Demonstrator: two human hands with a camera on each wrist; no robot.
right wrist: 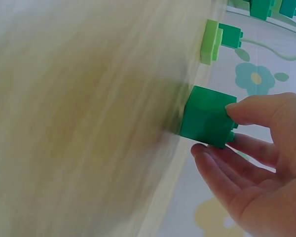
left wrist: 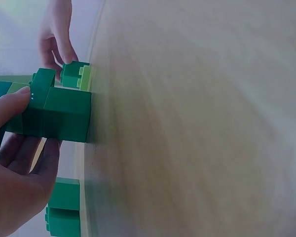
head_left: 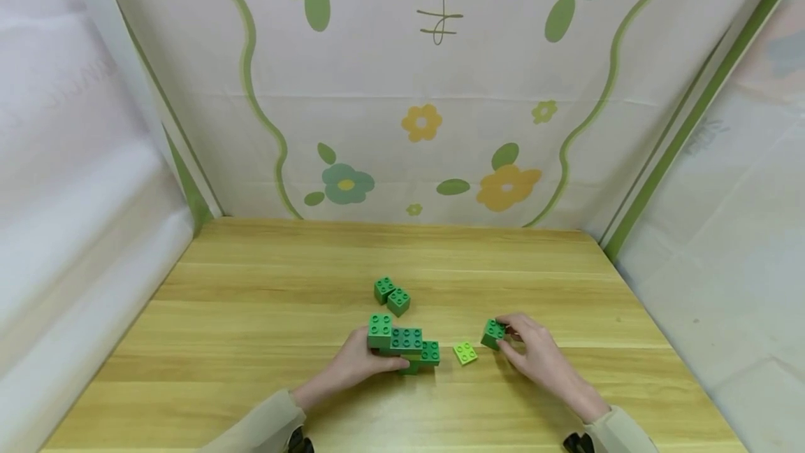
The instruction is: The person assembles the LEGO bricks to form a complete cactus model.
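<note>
In the head view my left hand (head_left: 357, 361) grips a stepped stack of green toy building bricks (head_left: 406, 339), thumb along the near side. The left wrist view shows the fingers below the stack (left wrist: 66, 114), whose lowest brick comes down close to the table. On the right, my right hand (head_left: 536, 354) pinches a single square green brick (head_left: 492, 335), studs up. From the right wrist, the thumb lies at the studded end of this brick (right wrist: 207, 117), with fingers along its other side. A thin lime-green brick (head_left: 465, 353) lies between the hands.
Two more square green bricks (head_left: 399, 301) sit side by side beyond the left hand. The wooden table (head_left: 283, 257) ends at a white cloth wall (head_left: 377, 82) with printed flowers, and similar cloth hangs on both sides.
</note>
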